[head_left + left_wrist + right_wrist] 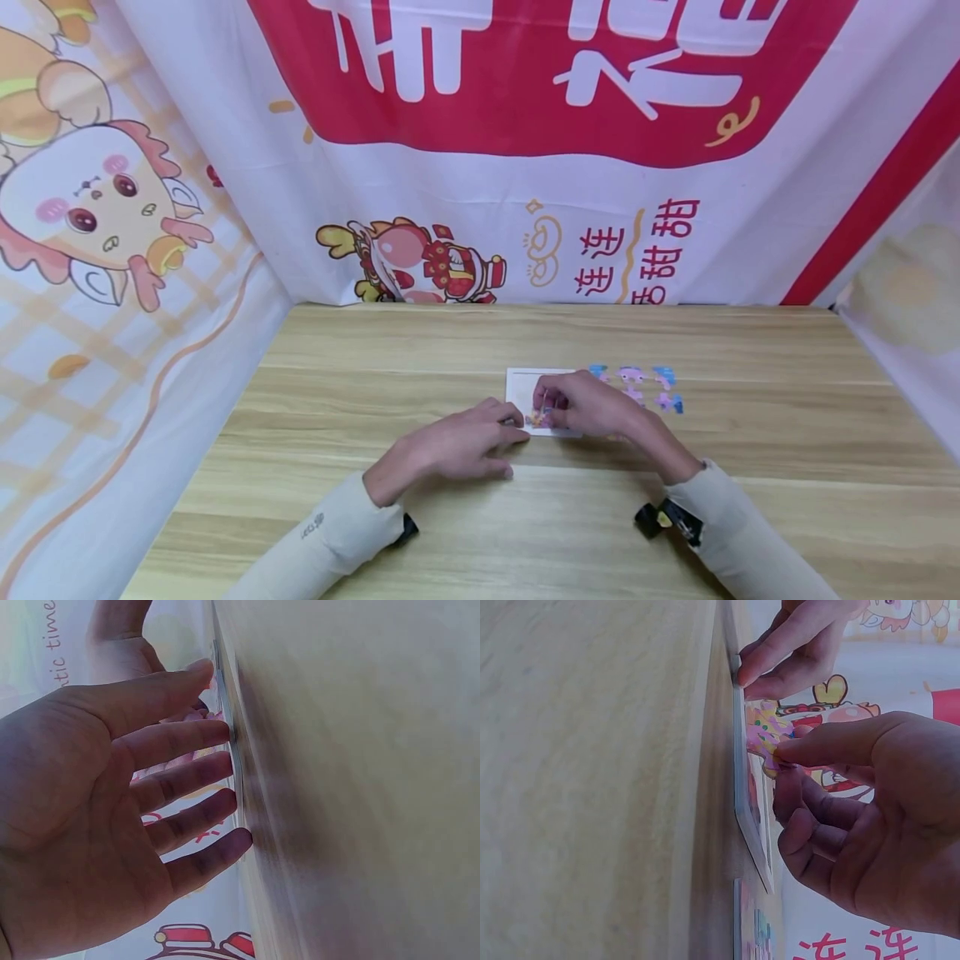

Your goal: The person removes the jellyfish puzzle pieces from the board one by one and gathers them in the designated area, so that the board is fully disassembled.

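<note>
A white puzzle tray with a raised rim lies flat on the wooden table. My right hand is over it, thumb and fingertips pinching a colourful jigsaw piece that stands tilted above the tray in the right wrist view. Pink, yellow and green print shows on the piece; the fingers partly cover it. At the tray's near-left corner rests my left hand, its fingertips touching the rim. The left wrist view shows those fingers spread and fairly straight, with nothing in them.
Several loose jigsaw pieces in pink and blue lie right of the tray, partly behind my right hand. Wooden tabletop surrounds the tray. Printed cloth hangs along the table's back edge and at both sides.
</note>
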The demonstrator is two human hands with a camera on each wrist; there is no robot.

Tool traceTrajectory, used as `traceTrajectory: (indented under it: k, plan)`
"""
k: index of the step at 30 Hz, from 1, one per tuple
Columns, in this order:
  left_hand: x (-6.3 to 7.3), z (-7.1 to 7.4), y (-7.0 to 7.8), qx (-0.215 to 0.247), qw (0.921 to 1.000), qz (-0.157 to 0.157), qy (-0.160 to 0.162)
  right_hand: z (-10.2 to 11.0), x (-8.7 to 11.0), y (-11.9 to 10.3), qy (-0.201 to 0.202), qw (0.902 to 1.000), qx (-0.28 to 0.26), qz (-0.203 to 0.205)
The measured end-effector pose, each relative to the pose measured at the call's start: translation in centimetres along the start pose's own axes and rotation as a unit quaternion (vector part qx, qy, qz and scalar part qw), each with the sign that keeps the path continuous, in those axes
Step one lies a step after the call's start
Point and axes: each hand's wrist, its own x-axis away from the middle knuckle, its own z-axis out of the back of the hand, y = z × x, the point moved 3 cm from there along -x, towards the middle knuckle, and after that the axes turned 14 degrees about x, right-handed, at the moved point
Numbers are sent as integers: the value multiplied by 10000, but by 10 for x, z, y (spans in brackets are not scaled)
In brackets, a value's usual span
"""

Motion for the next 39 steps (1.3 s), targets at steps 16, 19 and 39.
traceTrajectory:
  k: [16,19,39]
  plan:
    - [-1,-1,1,-22,10000,-60,27,8,12,4,13,9988,-484,117]
    - [-1,-1,1,-39,10000,-84,30,9,18,9,80,9986,-512,70]
    - [1,-2,-1,62,10000,51,49,26,62,50,419,9985,-342,-77]
